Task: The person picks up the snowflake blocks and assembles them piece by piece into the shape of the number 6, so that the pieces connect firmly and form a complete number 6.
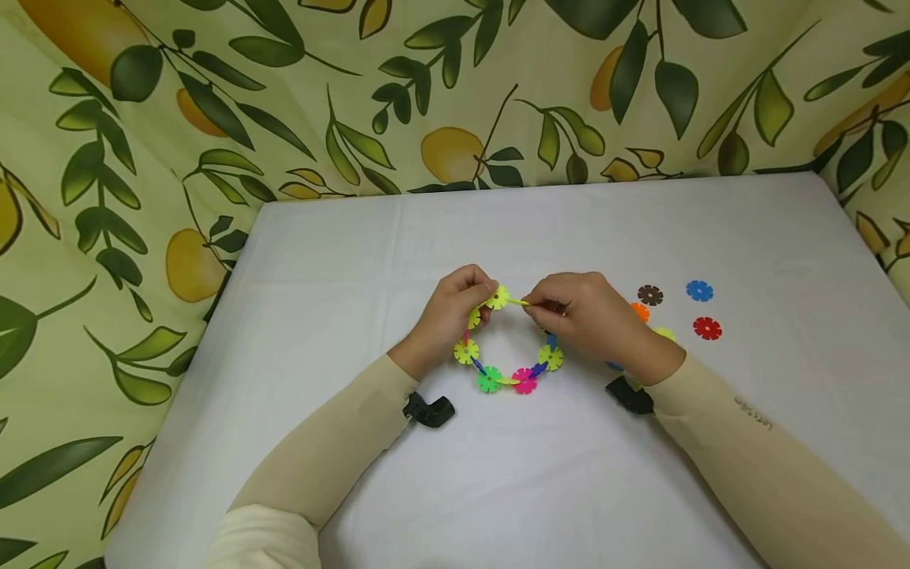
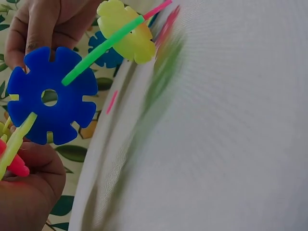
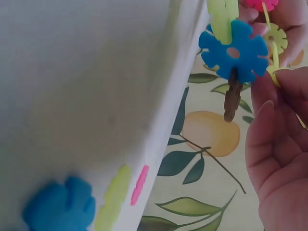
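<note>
A loop of slotted plastic snowflake discs hangs between both hands in the head view, with a green disc (image 1: 489, 380) and a pink disc (image 1: 524, 381) at its bottom. My left hand (image 1: 455, 308) pinches the loop at its top left, beside a yellow-green disc (image 1: 500, 297). Thumb and fingers of my right hand (image 1: 593, 312) grip the end of a thin, edge-on yellow disc (image 1: 520, 302) that meets it. The left wrist view has a dark blue disc (image 2: 77, 103) close up. In the right wrist view, a brown disc (image 3: 232, 98) sticks down from a blue disc (image 3: 255, 53).
Loose discs lie on the white table (image 1: 320, 316) to the right: brown (image 1: 650, 295), blue (image 1: 700, 291), red (image 1: 707, 328) and orange (image 1: 641, 313). The right forearm partly covers others. Patterned leaf-and-fruit cloth (image 1: 455, 95) hangs behind the table's far edge.
</note>
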`<state>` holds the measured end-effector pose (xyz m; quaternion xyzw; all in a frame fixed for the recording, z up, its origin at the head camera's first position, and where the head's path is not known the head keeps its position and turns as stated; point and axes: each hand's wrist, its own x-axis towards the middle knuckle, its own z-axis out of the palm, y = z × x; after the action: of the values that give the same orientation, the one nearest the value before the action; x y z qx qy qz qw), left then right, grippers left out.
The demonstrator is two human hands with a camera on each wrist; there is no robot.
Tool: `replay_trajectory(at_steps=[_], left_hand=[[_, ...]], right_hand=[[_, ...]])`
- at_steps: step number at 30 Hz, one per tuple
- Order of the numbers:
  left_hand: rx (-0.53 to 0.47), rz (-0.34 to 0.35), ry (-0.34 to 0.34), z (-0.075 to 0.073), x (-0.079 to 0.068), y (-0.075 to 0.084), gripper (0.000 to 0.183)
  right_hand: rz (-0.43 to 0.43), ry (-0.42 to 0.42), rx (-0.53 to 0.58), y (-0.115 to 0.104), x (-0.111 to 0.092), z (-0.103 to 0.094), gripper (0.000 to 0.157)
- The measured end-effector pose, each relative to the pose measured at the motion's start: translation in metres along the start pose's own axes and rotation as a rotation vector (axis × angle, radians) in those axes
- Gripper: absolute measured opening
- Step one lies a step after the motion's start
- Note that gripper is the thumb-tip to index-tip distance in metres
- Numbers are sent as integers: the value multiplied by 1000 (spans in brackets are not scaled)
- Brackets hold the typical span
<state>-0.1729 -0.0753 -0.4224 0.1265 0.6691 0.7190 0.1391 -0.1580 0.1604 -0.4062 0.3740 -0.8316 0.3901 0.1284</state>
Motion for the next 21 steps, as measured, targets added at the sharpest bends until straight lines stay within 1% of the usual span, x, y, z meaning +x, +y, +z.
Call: replay_trajectory(at_steps=[7,13,17,21], left_hand=[[-32,-15,13,1,1,1,21],[-63,-23,14,2,1,1,22],[-47,-14,19,4,0,2,22],[-26,13,27,6,-2,3,23]], right_hand=[[-14,19,-26,-1,-1,2,18],[-18,13,-23,-2,0,2,18],[-27,18,-39,-3,1,4,18],[-48,52,-76,-7,1,8,20]])
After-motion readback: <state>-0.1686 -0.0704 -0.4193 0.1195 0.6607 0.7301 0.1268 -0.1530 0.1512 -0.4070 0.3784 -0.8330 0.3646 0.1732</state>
